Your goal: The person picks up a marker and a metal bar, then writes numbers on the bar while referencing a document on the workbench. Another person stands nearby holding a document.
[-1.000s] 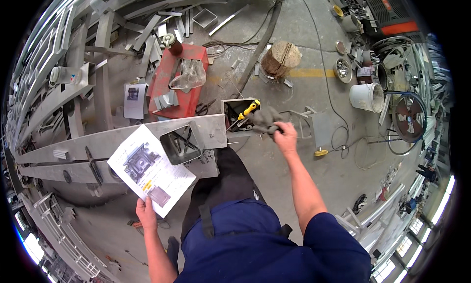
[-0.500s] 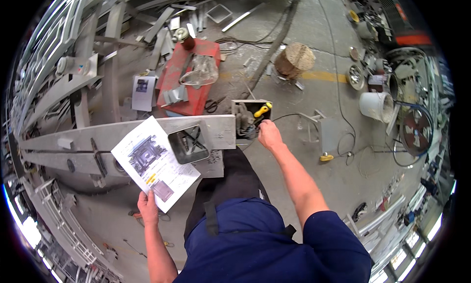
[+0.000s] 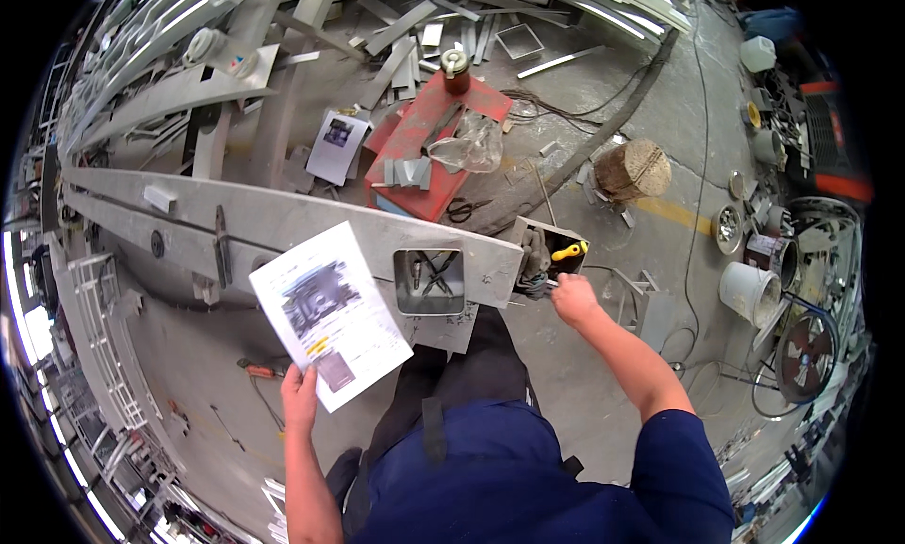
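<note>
A printed sheet of paper (image 3: 332, 308) is in the person's left hand (image 3: 299, 393), pinched between thumb and fingers at its lower left edge. It slants above the floor and partly covers the near side of a long grey metal beam (image 3: 311, 206). The right hand (image 3: 573, 299) is at the near right corner of an open box (image 3: 556, 231), its fingers curled toward the opening; whether they are closed on anything cannot be told. In the box, a bundle of grey cloth (image 3: 534, 254) lies at the left and a tool with a yellow handle (image 3: 570, 252) at the right.

Between sheet and box, a square tray (image 3: 429, 308) sits on the beam with dark crossed tools (image 3: 436, 273) inside. Beyond the beam is a red case (image 3: 452, 191) bearing a clear plastic bag (image 3: 473, 143) and a brown jar (image 3: 456, 76) with a pale lid. A second sheet (image 3: 337, 148) lies to the case's left, and dark scissors (image 3: 467, 209) lie near its lower right corner. Farther right are a log stump (image 3: 632, 172) and a white bucket (image 3: 749, 294).
</note>
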A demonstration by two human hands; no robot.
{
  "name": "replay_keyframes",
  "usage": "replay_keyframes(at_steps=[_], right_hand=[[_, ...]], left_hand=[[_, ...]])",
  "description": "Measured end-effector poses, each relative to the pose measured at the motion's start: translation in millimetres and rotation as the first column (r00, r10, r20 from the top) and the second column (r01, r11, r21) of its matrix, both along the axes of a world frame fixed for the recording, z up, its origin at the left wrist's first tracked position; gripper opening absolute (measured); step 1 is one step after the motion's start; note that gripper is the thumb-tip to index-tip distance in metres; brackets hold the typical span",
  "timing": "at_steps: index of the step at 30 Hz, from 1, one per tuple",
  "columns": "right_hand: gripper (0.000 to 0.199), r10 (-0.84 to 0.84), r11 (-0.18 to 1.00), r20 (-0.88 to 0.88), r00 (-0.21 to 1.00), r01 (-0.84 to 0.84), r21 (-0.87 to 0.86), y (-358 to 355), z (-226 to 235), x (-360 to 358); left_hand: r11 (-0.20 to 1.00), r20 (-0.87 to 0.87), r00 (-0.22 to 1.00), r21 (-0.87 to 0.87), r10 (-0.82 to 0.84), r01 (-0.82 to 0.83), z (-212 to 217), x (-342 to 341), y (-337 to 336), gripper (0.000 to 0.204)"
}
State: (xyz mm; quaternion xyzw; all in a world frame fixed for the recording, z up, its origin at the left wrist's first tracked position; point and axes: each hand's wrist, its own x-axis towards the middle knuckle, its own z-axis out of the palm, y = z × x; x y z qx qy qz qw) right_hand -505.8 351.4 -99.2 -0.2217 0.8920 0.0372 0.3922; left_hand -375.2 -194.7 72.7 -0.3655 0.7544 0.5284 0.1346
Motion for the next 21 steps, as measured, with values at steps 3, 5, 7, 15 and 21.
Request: replay_keyframes(at_steps=[3,5,7,15,21], right_hand=[[0.028,-0.201,0.98,0.059,0.978,0.2,0.023,0,72,-16],[0.036,-0.426,0.896,0.048,0.903,0.429,-0.113,-3,109,-25],[0.042,-0.699,0.632,0.103,0.708,0.678,-0.376,-20,124,-29],[0.047,-0.817,0.378,0.157,0.555,0.721,-0.582,-197,85,-38],[0.033,-0.775,-0.001,0.454,0.439,0.718,-0.696,-180,87,-38]], left_hand=[[0.994,-0.022,0.999,0.102,0.028,-0.026,-14,-5,8,0.027],[0.99,0.006,1.0,0.143,-0.012,0.011,-29,-11,11,0.028],[0.989,0.047,0.995,0.123,-0.086,0.079,-44,-12,10,0.026],[0.986,0.063,0.997,0.164,-0.036,0.025,-93,-5,6,0.024],[0.956,0.012,0.998,0.287,-0.062,0.056,-105,-3,9,0.023]])
